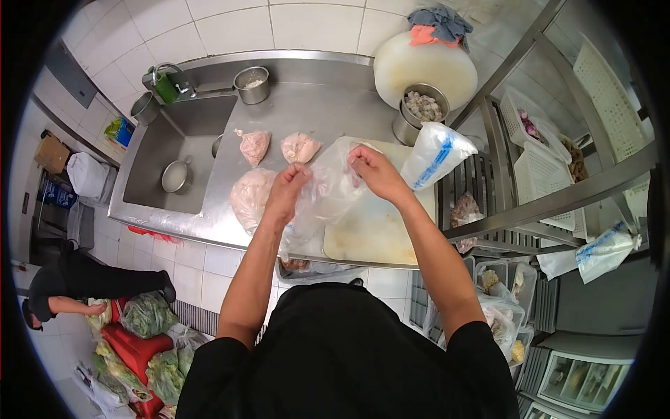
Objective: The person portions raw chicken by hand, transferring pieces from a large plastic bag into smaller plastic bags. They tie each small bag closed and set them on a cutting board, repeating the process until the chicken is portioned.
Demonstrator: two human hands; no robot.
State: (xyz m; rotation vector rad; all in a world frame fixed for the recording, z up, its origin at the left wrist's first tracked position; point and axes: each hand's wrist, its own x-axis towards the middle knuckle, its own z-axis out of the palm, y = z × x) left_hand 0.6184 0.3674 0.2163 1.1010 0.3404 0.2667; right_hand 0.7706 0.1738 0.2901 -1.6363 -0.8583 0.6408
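Between my two hands a clear plastic bag (328, 192) is stretched above the counter and the edge of a pale cutting board (370, 234). My left hand (289, 185) pinches the bag's left side, its fingers closed. The bag's right side is pinched by my right hand (368, 166), over the board. Beside my left hand lies a large bag of pale pink contents (250, 197). Two smaller tied bags, one at the left (254, 146) and one nearer the middle (300, 147), rest behind it. A roll of white bags with blue print (438, 155) lies right of my right hand.
A sink (160, 150) holding a pot (176, 177) is at the left. Metal containers stand at the back, one holding pale pieces (423, 106). A metal rack (537, 216) borders the right. Another person (91, 276) bends over bagged greens (148, 314) at lower left.
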